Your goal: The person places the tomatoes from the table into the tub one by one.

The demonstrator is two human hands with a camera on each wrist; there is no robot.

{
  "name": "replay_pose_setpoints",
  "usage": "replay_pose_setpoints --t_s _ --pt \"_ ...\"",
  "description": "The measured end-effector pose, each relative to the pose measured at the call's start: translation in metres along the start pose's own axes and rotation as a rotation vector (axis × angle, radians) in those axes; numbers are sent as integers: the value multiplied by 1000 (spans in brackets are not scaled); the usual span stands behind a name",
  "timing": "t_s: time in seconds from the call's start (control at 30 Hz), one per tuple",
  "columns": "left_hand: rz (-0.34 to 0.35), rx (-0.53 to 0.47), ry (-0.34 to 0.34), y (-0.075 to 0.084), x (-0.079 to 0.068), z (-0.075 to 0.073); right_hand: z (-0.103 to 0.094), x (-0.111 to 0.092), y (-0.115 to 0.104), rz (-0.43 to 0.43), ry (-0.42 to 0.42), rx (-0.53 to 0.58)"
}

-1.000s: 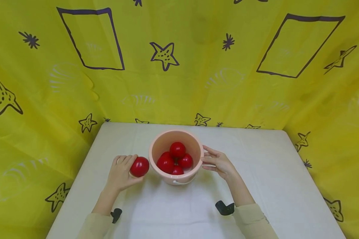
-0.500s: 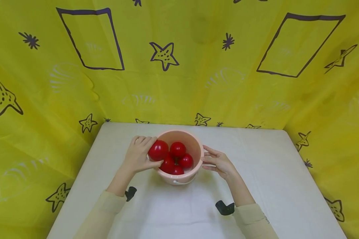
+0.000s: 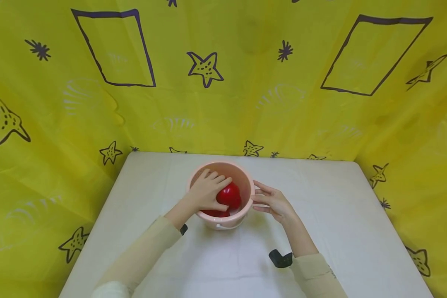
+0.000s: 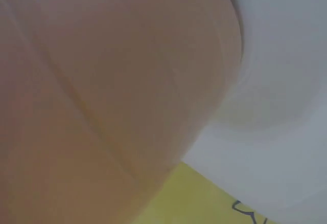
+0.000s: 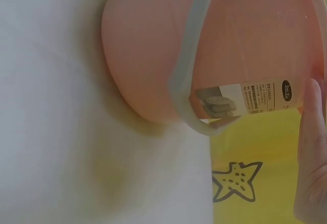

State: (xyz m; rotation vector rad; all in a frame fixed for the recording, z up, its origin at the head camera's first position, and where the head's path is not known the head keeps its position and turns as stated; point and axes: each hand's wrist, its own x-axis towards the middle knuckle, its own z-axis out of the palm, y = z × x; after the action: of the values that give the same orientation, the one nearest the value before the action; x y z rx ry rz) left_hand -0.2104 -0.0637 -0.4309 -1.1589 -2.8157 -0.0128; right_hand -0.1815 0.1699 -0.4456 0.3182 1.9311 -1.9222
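Note:
A pale pink bucket (image 3: 246,174) stands on the white table, with several round, glossy red fruits in it. My left hand (image 3: 205,194) reaches down inside over the left rim. Its fingers and thumb are spread around a red fruit (image 3: 229,194), which overlaps another one below it in the head view. A red fruit (image 3: 216,213) shows under the thumb; the hand hides the others. Outside the right rim, my right hand (image 3: 273,205) touches the bucket with nearly straight fingers. The left wrist view is mostly filled by the bucket's blurred outer wall (image 4: 127,81).
The bucket's white handle (image 3: 231,227) hangs down at the front. A printed label (image 5: 245,98) is stuck on its side in the right wrist view. Yellow patterned cloth (image 3: 238,103) hangs behind and beside the white table (image 3: 305,186). Each wrist carries a black mount (image 3: 280,259).
From the left of the bucket, my left hand has moved right over the rim with the red fruit and down inside. My right hand has stayed at the right rim.

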Motion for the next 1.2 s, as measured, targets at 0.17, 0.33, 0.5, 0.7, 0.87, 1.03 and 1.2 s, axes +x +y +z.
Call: replay_pose_setpoints --t_s 0.17,0.33,0.5,0.7,0.87,1.03,1.2 --pt "68 35 -179 8 13 5 0 -1 0 2 2 -10" --pt "141 94 -263 13 21 9 0 0 0 6 6 -18" --pt "175 135 -332 15 25 12 -1 -2 0 1 0 -19" --pt "188 199 -387 18 26 13 0 -2 0 -3 -8 -16" --pt "203 293 -411 21 26 15 -1 -2 0 2 -2 -16" --pt "218 357 -412 24 27 17 -1 -3 1 6 3 -16" --pt "187 309 -421 23 26 19 -1 -4 0 1 -5 -10"
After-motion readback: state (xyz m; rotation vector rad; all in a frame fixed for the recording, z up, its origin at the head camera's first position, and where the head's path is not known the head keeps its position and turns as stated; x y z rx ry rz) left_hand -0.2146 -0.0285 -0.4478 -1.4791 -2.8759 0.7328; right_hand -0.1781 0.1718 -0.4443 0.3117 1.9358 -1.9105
